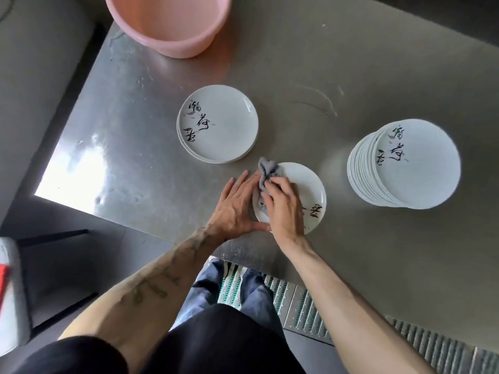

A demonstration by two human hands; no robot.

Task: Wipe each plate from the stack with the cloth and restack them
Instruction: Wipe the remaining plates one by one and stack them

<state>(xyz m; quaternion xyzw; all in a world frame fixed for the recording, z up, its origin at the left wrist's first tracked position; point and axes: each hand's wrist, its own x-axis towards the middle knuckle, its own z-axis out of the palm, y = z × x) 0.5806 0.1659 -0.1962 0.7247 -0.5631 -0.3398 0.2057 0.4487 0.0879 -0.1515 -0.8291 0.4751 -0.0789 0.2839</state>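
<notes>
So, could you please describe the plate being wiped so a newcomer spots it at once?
On the steel table, find the front edge. The plate lies there singly, unlike the tall stack and short stack, under the right hand and grey cloth.

My right hand point(283, 209) covers the middle of the white round plate with black brush lettering point(305, 182), so only the end of its writing shows. My curled fingers hide much of the crumpled grey cloth point(266, 171). My left hand point(237, 203) hides the plate's left rim. The top edge cuts off the pink plastic basin point(167, 25). The rims in the tall stack of white plates point(415, 166) sit too close to count. A white-and-red object point(8, 292) is cut off at the left edge, and I cannot tell what it is.
</notes>
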